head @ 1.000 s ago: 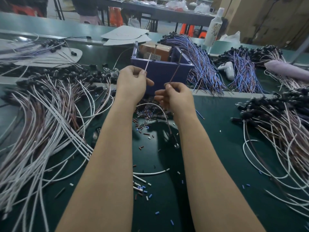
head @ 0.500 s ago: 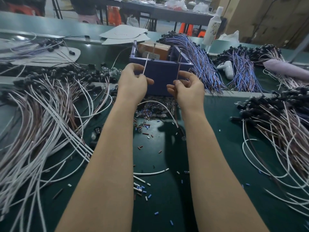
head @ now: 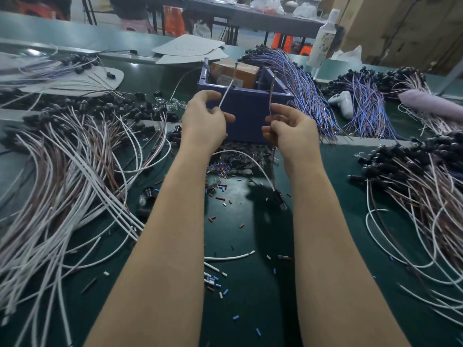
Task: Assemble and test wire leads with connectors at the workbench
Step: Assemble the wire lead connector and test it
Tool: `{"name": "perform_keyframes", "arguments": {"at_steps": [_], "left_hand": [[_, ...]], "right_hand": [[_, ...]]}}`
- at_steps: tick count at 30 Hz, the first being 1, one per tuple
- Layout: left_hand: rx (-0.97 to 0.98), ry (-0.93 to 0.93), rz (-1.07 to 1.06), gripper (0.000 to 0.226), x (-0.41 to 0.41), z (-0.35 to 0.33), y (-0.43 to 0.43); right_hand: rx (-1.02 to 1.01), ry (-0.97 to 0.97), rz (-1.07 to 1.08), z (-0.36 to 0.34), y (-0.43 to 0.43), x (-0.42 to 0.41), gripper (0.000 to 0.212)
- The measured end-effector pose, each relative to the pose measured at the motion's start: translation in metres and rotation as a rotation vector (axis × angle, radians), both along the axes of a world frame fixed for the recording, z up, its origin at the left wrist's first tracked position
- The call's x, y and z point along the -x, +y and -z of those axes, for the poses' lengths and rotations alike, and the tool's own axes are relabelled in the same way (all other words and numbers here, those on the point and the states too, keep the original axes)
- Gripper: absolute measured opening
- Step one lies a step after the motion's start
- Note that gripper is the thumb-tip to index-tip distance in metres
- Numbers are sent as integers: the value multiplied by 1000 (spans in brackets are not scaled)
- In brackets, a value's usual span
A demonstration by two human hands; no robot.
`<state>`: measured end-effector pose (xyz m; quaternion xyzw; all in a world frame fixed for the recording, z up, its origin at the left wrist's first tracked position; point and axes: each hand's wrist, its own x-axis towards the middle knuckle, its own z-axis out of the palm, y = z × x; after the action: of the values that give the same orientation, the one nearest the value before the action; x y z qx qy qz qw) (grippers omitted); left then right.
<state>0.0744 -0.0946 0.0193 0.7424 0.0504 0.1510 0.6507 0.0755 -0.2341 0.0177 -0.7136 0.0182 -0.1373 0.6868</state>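
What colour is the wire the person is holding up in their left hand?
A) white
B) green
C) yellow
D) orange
A: the left hand pinches a white wire that sticks up in front of the blue box; the right hand holds a brown wire.

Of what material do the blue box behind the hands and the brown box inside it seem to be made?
Blue box: probably moulded plastic, smooth with a slight sheen; even colour, thick rim. Brown box: probably cardboard, matte; tan paper face bearing a white label.
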Motion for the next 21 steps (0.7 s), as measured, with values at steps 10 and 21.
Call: {"name": "perform_keyframes", "arguments": {"at_steps": [10,21], "left_hand": [[-19,-6,-43,28,3,0,-2],[-28,7,-65,28,4,1,-2]], "right_hand": [[3,2,5,0,-2,-1,37],[-43,14,-2,1,-9,-4,35]]}}
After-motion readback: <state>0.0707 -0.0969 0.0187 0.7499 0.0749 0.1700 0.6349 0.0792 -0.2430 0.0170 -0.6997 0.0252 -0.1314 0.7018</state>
